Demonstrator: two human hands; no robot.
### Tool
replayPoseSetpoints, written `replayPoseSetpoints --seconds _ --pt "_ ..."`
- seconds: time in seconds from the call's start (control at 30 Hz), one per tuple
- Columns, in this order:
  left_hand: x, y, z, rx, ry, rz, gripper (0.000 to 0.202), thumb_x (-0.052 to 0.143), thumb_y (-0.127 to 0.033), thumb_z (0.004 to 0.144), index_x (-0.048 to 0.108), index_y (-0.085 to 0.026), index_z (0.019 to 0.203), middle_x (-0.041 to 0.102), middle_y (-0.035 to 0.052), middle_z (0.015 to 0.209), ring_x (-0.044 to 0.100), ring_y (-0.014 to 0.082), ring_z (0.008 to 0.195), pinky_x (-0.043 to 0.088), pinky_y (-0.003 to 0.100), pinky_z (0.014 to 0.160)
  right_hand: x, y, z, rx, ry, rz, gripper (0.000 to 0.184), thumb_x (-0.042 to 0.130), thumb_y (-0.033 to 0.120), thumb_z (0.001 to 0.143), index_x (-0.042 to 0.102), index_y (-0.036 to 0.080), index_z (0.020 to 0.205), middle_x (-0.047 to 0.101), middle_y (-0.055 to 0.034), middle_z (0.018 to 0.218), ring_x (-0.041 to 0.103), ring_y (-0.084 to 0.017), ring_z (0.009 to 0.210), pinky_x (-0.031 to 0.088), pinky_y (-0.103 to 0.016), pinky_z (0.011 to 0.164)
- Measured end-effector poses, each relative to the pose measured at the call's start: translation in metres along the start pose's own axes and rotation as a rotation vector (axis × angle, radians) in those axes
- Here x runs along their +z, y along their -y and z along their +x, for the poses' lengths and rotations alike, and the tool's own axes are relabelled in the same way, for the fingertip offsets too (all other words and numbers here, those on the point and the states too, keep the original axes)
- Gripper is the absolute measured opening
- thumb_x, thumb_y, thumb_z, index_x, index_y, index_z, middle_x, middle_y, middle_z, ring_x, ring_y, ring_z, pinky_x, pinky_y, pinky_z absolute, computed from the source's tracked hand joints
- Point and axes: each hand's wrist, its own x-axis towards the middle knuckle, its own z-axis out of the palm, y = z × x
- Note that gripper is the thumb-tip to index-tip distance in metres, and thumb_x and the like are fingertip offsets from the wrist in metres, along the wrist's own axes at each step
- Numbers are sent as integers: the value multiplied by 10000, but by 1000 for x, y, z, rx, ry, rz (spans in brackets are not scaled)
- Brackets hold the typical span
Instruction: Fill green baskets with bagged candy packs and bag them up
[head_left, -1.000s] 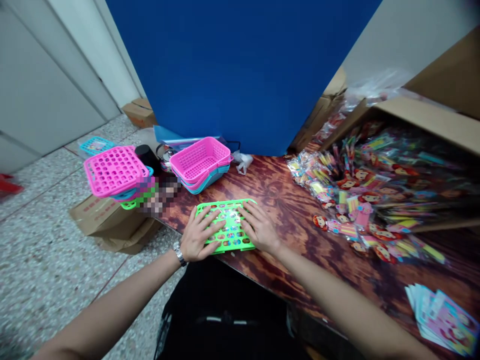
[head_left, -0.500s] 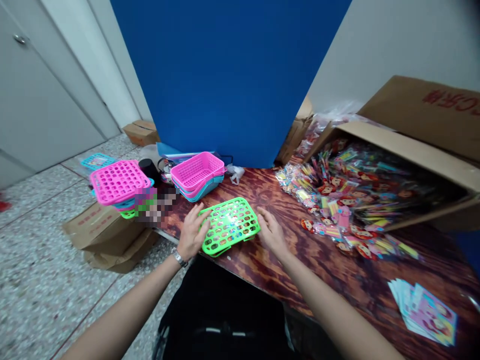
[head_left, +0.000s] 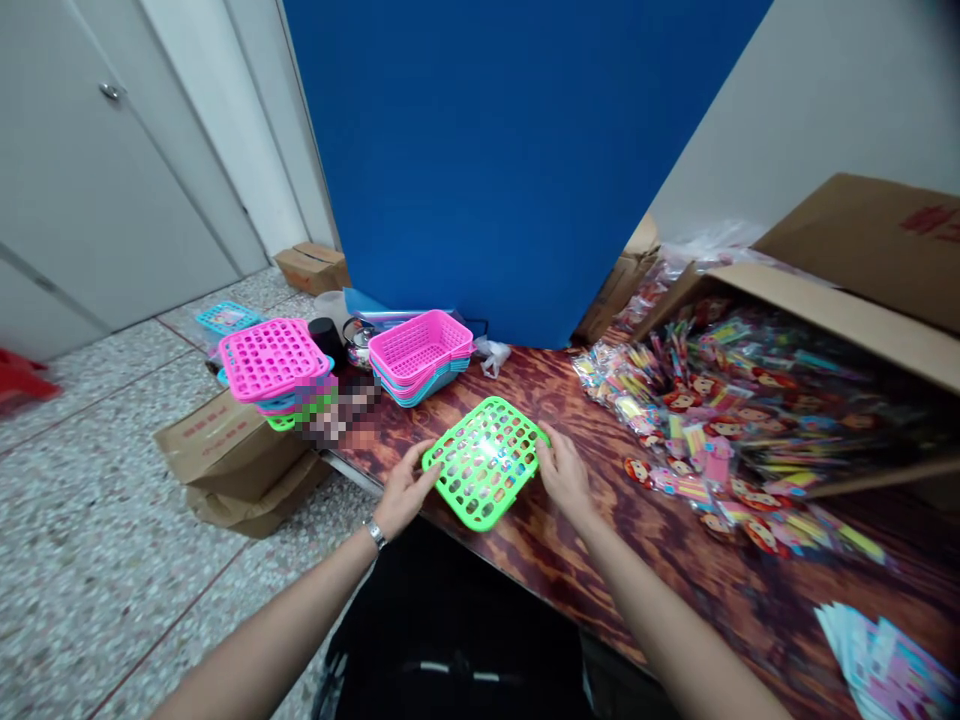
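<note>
A bright green plastic basket (head_left: 484, 468), topped with a lid full of rounded holes, is between my two hands at the table's near edge. Bits of coloured contents show through the holes, too small to name. My left hand (head_left: 407, 492), with a metal watch on the wrist, grips the basket's left corner, thumb on the lid's rim. On the opposite side my right hand (head_left: 564, 475) holds the right edge, its fingers partly hidden by the rim.
Nested pink and blue baskets (head_left: 420, 350) stand behind, a lidded pink stack (head_left: 274, 360) left over a cardboard box (head_left: 225, 445). At right, a tipped carton (head_left: 825, 280) spills bagged stationery sets (head_left: 697, 430). Printed cards (head_left: 885, 660) lie at the table's (head_left: 622, 590) lower right.
Both hands have turned the green basket on the table, so a corner now points toward me. The whole view has shifted, with everything appearing further right.
</note>
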Motion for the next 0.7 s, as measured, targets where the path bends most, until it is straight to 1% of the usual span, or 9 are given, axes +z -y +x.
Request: replayPoseSetpoints --seconds 0.07,0.1,0.17,0.23,0.3,0.37,0.47,0.6,0.7 --pt "4 -4 -7 -5 39 -63 441 537 -395 834 490 -152 1199 621 90 1132 609 208 992 504 350 865 -4 13 -1 -97 -23 -183 471 336 415 908 510 147 1254 515 -182 1240 441 -304 1178 352 -533 966" --pt "5 -5 -10 -8 51 -89 432 540 -392 836 492 -151 1191 619 90 1134 606 206 998 499 348 874 -4 22 -5 -179 13 -255 486 359 429 902 483 158 1286 461 -183 1306 372 -323 1238 299 -564 994" --pt "7 -5 -11 -17 62 -128 418 548 -380 837 497 -152 1182 607 95 1155 594 209 1021 487 351 893 -4 42 -17 -368 184 -339 574 421 493 871 391 198 1363 332 -164 1419 229 -354 1320 228 -599 1017" --pt "7 -5 -11 -19 66 -157 419 560 -368 834 493 -155 1189 590 99 1184 578 214 1050 476 353 910 0 57 -30 -492 349 -380 707 486 568 811 305 233 1408 243 -157 1468 134 -387 1345 203 -630 1006" --pt "8 -4 -11 -10 62 -177 422 561 -359 834 488 -154 1195 576 104 1200 566 219 1069 470 358 919 4 65 -38 -528 416 -422 793 543 585 763 267 241 1422 195 -172 1483 83 -416 1346 181 -659 989" --pt "9 -5 -11 1 47 -183 415 557 -357 837 491 -151 1191 576 110 1193 564 226 1069 475 363 912 7 65 -40 -534 418 -462 818 580 557 744 258 239 1425 175 -180 1488 62 -430 1345 152 -674 984" --pt "12 -4 -13 11 25 -152 394 530 -348 855 489 -164 1201 572 107 1198 563 229 1074 479 369 909 9 59 -36 -556 416 -483 842 605 543 726 244 252 1429 157 -172 1495 60 -429 1346 153 -668 986" --pt "16 -1 -17 41 -6 -46 377 491 -329 877 463 -201 1230 541 98 1242 520 231 1139 431 394 973 2 54 -28 -599 449 -464 808 553 577 754 232 275 1432 184 -156 1493 86 -415 1349 196 -655 984" --pt "22 1 -24 49 -36 32 378 482 -326 879 450 -216 1239 539 98 1235 512 237 1143 415 409 982 -5 49 -26 -638 472 -417 770 505 611 773 247 290 1425 207 -135 1490 117 -397 1351 211 -640 993"
